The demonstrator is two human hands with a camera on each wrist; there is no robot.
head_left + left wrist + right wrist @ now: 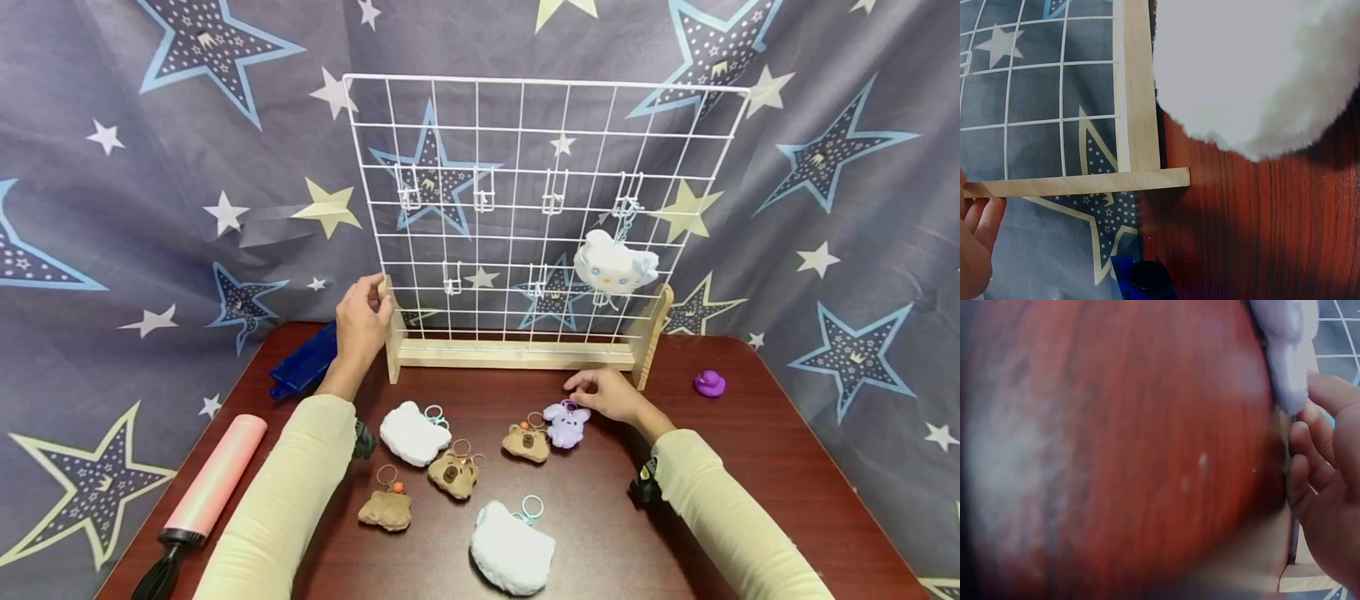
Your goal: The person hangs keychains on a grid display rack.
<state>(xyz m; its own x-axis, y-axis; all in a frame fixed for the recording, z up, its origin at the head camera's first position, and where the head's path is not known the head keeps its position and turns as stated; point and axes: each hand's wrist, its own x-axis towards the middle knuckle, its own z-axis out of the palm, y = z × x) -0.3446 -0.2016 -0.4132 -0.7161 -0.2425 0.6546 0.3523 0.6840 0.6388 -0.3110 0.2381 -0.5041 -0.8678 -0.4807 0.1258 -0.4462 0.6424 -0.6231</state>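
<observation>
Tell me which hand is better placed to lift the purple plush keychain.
Probably the right hand: it is beside the purple plush keychain, while the left hand is farther off at the wooden support.

White grid rack (516, 205), upright in wooden base (517, 356); small lavender eared plush (566, 427) before its right half

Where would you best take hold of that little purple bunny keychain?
I'd pinch the purple bunny keychain by its ring, probably from the right: the ring shows at its far end, while a brown bear keychain lies close on the left.
</observation>
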